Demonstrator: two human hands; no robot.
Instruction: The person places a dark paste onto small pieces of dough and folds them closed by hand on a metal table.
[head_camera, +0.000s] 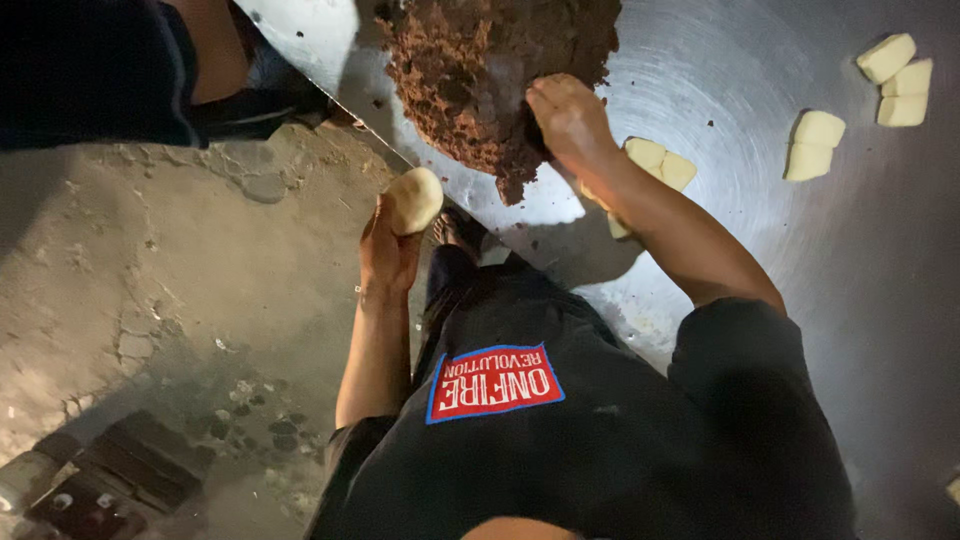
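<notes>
My left hand (385, 250) holds a pale round ball of dough (415, 198) off the edge of a large shiny metal table (720, 70), above the ground. My right hand (566, 115) reaches over the table and presses its fingers into a heap of crumbly brown filling (470, 70). Just behind my right forearm lie a few pale dough pieces (658, 160), partly hidden by the arm.
More pale dough pieces lie on the metal surface at the middle right (815, 143) and the far right (897, 78). Another person's dark-clothed leg (110, 65) stands at the upper left on cracked concrete ground (170, 270). Dark bricks (110, 485) lie at the lower left.
</notes>
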